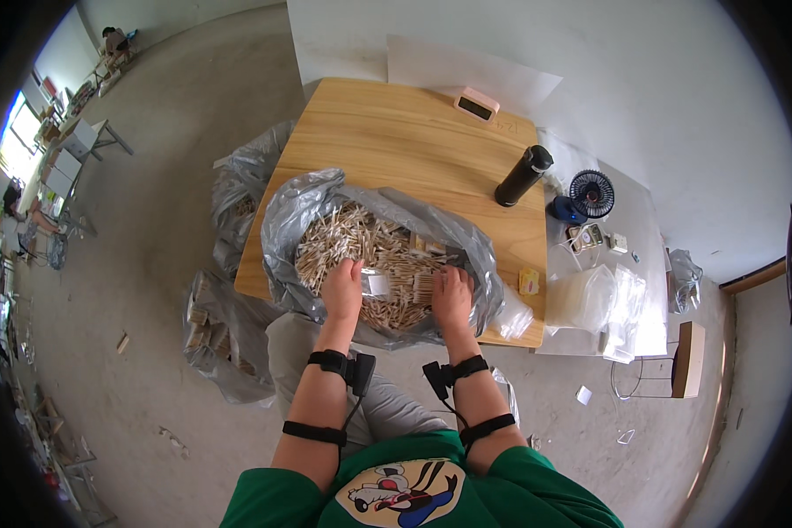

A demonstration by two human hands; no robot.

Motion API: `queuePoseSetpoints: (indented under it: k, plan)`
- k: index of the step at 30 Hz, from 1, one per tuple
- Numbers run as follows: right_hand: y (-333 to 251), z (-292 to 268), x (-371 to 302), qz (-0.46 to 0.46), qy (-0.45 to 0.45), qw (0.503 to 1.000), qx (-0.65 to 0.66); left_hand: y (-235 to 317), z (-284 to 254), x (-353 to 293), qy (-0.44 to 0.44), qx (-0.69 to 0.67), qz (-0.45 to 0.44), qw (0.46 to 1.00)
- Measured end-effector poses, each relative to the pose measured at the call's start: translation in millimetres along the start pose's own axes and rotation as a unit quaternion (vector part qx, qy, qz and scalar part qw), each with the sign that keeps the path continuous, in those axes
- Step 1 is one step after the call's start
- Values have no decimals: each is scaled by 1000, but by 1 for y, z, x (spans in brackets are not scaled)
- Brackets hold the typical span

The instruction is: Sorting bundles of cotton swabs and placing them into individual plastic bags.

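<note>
A large grey plastic bag [304, 187] lies open on the wooden table, its rim rolled outward around a heap of wooden-stick cotton swabs [343, 236]. Inside its near part, my left hand [343, 289] is closed with the fingertips pinching a small clear plastic bag [377, 284] that has a white patch on it. To the right, my right hand [452, 297] has its fingers curled against a lined-up bunch of cotton swabs [424, 286]; its fingertips are partly hidden. A few packed bundles of swabs [427, 245] rest on the heap's far right side.
On the table [378, 123] are a pink digital clock [477, 104], a black flask [524, 176] and a yellow card [529, 282]. A side table holds a fan [591, 194] and clear plastic bags [590, 295]. Filled grey bags [224, 339] stand at left. People sit far left.
</note>
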State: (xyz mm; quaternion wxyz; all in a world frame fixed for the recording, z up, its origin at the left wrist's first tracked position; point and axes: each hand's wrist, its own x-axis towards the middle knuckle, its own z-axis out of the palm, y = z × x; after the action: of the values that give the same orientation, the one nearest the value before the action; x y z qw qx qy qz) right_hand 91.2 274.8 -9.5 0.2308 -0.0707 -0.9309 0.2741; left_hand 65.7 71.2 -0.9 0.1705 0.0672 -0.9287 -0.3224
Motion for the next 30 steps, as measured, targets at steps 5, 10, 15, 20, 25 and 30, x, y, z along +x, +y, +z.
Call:
queuePoseSetpoints:
  k: [5,10,15,20,25,30]
  plan:
    - [-20,6,-5,-93,-95,986,100,16,-17,11,40,-14,47,998]
    - [-38,19,-12,287,-231,698,614,41,-35,10,13,-44,150,988]
    - [-33,10,-16,346,-246,602,676,47,-41,9,16,-51,121,991]
    - [-7,-18,-13,291,-192,640,685,33,-30,10,29,-172,-9,985]
    - [25,-90,3,267,-115,674,679,15,-30,6,33,-239,-26,970]
    - [105,-120,19,271,54,738,615,33,-27,-3,1,-332,-68,941]
